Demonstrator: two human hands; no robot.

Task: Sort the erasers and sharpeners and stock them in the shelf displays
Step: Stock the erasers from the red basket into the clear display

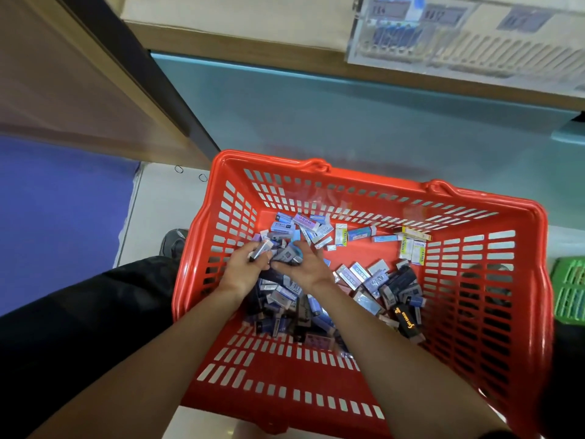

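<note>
A red plastic basket (522, 312) on the floor holds a heap of small boxed erasers (364, 277) in blue, lilac, white and black sleeves. Both of my hands are inside it at the left. My left hand (245, 264) grips a few small erasers (261, 250), fingers curled round them. My right hand (305, 264) lies just beside it, fingers curled over a grey-lilac eraser (286, 256) on the pile. The two hands nearly touch. A clear shelf display (443, 36) with blue items sits blurred at the top right.
A teal cabinet front (316, 122) rises behind the basket under a wooden shelf edge. A green basket (569, 289) stands at the right edge. My dark trouser leg (79, 312) and shoe (172, 243) are left of the red basket. Two rubber bands (190, 173) lie on the floor.
</note>
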